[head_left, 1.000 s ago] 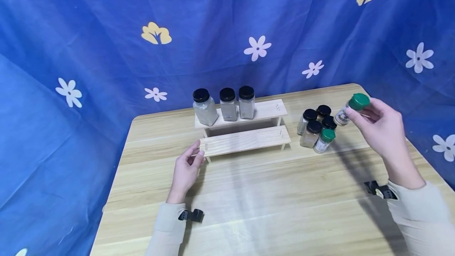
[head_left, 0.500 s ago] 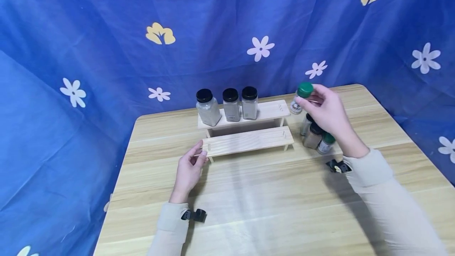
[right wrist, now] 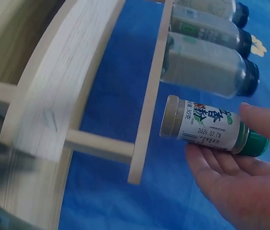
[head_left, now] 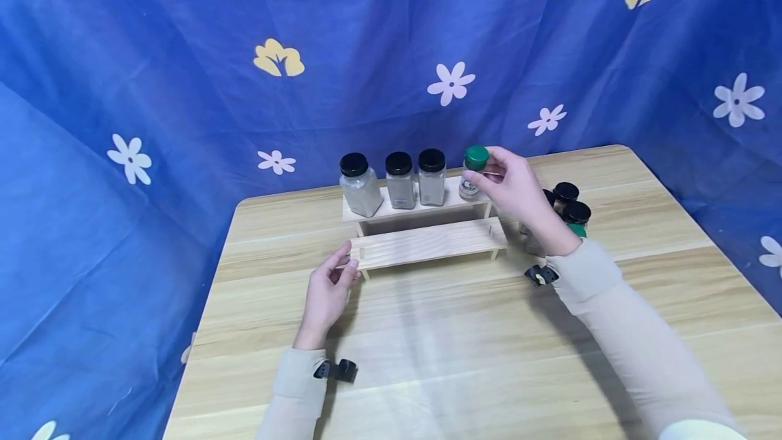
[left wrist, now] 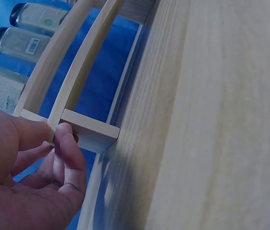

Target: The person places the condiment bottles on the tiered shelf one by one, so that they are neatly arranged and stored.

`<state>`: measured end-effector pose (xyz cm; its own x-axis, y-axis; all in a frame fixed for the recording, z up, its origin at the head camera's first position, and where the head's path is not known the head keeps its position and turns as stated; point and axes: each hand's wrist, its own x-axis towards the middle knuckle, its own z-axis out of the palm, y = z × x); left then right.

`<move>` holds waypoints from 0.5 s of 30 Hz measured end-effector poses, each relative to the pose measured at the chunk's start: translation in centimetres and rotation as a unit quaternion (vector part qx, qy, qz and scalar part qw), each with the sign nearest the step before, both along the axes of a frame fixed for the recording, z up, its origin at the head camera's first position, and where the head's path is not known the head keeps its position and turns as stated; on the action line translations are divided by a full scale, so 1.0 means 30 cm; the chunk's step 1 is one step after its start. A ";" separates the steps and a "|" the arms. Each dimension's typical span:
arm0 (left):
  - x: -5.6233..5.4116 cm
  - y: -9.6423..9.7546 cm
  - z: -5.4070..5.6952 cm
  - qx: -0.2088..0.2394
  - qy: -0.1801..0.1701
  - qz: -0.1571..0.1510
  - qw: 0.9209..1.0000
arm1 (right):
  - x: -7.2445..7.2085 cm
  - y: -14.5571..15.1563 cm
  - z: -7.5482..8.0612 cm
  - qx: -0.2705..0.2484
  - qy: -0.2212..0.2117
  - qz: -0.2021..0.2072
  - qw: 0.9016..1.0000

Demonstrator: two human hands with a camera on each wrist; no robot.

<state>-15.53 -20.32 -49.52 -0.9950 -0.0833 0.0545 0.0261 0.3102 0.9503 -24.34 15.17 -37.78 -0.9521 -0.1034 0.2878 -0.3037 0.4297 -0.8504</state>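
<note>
We find the green-capped jar (right wrist: 211, 125) over the right part of the upper shelf (head_left: 452, 190), cap uppermost and base toward the wood. Its long axis is close to upright, leaning a little toward the right hand (head_left: 516, 185) in the head view, and runs roughly square to the shelf. In the right wrist view we make out a narrow gap under the base, so we take the jar to be just above the shelf, not touching it. That gap, along the jar's own axis, is the relation we judge to count most.

The right hand's grip is clamped on the jar from the right, thumb on one side and fingers on the other, near the cap. It is plainly the nearer hand.

To the left, on the same shelf, stand three black-lidded jars (head_left: 400, 185), the closest near the green-capped one but apart from it. In front, on the lower shelf (head_left: 427, 243), we see the left hand (head_left: 326, 294) pinching the left end. Farther right, partly hidden by the right forearm (head_left: 605, 311), a cluster of jars (head_left: 576, 213) stands on the tabletop (head_left: 427, 358).
</note>
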 end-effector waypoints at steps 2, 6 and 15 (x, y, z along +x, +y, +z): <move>0.000 0.000 0.000 0.001 -0.002 0.000 1.000 | -0.006 -0.017 -0.002 0.004 -0.002 0.006 1.000; 0.000 0.002 0.002 0.001 -0.004 0.004 1.000 | -0.013 -0.040 -0.006 0.009 -0.005 0.014 1.000; 0.005 0.005 0.006 -0.005 -0.002 0.007 1.000 | -0.027 -0.051 -0.027 -0.003 -0.013 0.024 1.000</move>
<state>-15.39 -20.18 -49.34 -0.9940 -0.0959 0.0521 0.0188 0.3204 0.9471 -25.14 13.64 -38.58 -0.9535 -0.1472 0.2631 -0.3009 0.4106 -0.8607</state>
